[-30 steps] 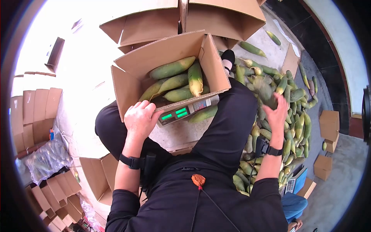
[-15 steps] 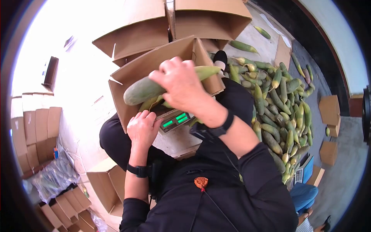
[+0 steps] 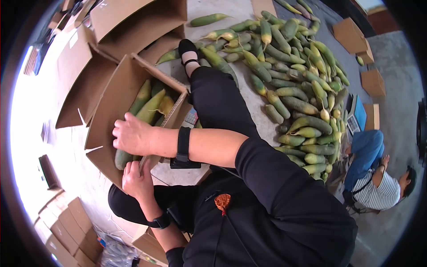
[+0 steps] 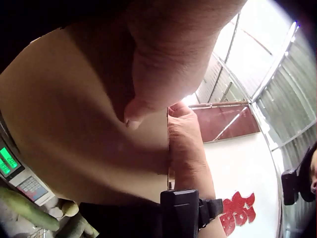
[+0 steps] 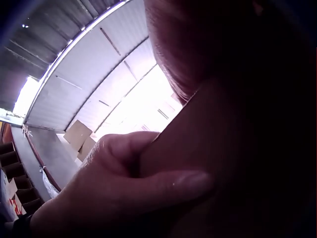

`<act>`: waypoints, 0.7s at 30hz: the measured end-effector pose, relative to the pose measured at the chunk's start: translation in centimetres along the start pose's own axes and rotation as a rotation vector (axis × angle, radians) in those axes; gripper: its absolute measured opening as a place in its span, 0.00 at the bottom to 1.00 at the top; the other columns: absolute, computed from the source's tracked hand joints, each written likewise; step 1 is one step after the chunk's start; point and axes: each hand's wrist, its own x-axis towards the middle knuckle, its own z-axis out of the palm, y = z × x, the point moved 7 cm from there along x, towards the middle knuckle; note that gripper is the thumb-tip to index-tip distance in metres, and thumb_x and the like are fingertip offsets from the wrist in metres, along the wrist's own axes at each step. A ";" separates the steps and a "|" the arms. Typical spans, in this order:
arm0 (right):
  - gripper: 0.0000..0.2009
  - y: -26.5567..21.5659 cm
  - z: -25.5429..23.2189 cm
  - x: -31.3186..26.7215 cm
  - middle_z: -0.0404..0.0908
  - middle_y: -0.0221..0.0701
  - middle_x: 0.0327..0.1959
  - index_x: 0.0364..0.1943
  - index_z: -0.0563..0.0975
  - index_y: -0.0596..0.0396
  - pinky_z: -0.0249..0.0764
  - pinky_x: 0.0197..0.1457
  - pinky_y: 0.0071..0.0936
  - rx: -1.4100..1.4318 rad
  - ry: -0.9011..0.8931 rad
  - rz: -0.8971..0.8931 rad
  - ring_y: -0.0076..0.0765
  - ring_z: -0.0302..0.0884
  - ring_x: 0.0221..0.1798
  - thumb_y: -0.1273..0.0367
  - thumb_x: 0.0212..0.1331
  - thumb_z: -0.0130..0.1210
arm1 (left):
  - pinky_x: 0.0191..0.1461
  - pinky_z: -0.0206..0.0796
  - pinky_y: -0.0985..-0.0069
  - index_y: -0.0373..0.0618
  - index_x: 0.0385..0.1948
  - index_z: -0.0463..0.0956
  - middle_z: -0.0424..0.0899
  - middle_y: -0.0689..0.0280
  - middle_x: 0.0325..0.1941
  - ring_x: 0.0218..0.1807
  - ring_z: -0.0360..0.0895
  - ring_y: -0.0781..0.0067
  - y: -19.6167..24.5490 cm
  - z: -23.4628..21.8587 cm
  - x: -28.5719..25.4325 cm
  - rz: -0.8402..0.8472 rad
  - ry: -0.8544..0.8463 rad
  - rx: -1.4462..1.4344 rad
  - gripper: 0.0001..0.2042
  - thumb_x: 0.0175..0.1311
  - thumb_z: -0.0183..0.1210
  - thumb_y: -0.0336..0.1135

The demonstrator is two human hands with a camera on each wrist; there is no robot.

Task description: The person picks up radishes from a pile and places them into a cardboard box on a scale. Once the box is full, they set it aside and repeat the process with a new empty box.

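My left hand (image 3: 138,180) pinches the near wall of the cardboard box (image 3: 104,109); in the left wrist view the thumb of this hand (image 4: 171,59) lies against the cardboard (image 4: 99,148). Inside the box my right hand (image 3: 133,135) bends its fingers over a large grey-green radish (image 3: 122,159), whose rounded end shows below the hand; the thumb is hidden. More green radishes (image 3: 149,109) lie beside it. In the right wrist view my left hand (image 5: 114,188) grips the box wall, while the radish cannot be seen.
A big pile of radishes (image 3: 293,91) covers the floor to the right. Open cartons (image 3: 138,26) stand beyond the box. The scale (image 4: 32,188) shows lit green digits. A person in a striped shirt (image 3: 378,189) is at the right; folded cartons (image 3: 66,222) stand lower left.
My right hand went from the pile to the box with a radish and has lowered it inside. The head view has turned right; my left hand has stayed on the box wall.
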 end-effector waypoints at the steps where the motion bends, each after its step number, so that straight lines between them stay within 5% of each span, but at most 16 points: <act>1: 0.04 0.1 -0.4 -0.3 0.75 0.20 0.26 0.24 0.79 0.42 0.66 0.39 0.33 0.008 0.026 -0.002 0.27 0.72 0.41 0.65 0.47 0.54 | 0.31 0.66 0.65 0.43 0.22 0.73 0.76 0.63 0.26 0.31 0.75 0.57 0.3 -0.2 0.0 0.007 0.032 0.009 0.13 0.49 0.64 0.43; 7: 0.04 4.2 -11.3 -3.7 0.76 0.24 0.24 0.25 0.78 0.46 0.68 0.35 0.31 0.025 0.280 0.030 0.31 0.75 0.35 0.65 0.47 0.55 | 0.31 0.67 0.65 0.45 0.25 0.75 0.77 0.65 0.27 0.32 0.76 0.58 0.0 0.3 -0.2 -0.057 -0.041 0.046 0.13 0.51 0.63 0.45; 9: 0.05 8.3 -14.3 -6.8 0.78 0.29 0.27 0.30 0.79 0.47 0.71 0.39 0.37 0.233 0.446 0.117 0.39 0.76 0.36 0.65 0.51 0.55 | 0.31 0.66 0.65 0.45 0.25 0.75 0.77 0.66 0.27 0.32 0.76 0.59 -0.1 0.3 -0.2 -0.066 -0.046 0.053 0.13 0.51 0.62 0.45; 12: 0.06 14.9 -16.0 -13.2 0.80 0.35 0.30 0.29 0.80 0.51 0.73 0.40 0.38 0.189 0.522 0.353 0.46 0.77 0.36 0.68 0.50 0.54 | 0.31 0.66 0.65 0.45 0.25 0.75 0.77 0.66 0.28 0.32 0.77 0.60 0.1 0.2 -0.3 -0.041 -0.012 0.057 0.14 0.52 0.62 0.46; 16: 0.05 22.6 -12.9 -26.1 0.78 0.36 0.31 0.31 0.78 0.49 0.73 0.41 0.38 -0.061 0.280 0.817 0.47 0.76 0.38 0.68 0.52 0.53 | 0.30 0.67 0.66 0.46 0.25 0.74 0.78 0.67 0.29 0.32 0.77 0.60 0.1 0.2 -0.4 -0.055 -0.034 0.064 0.14 0.52 0.62 0.47; 21: 0.08 25.4 -6.2 -45.2 0.76 0.37 0.39 0.35 0.79 0.50 0.71 0.49 0.41 -0.294 -0.322 1.221 0.47 0.72 0.49 0.69 0.49 0.54 | 0.31 0.67 0.66 0.46 0.26 0.74 0.78 0.67 0.29 0.33 0.77 0.60 -0.2 0.5 -0.5 -0.042 -0.018 0.084 0.14 0.52 0.62 0.46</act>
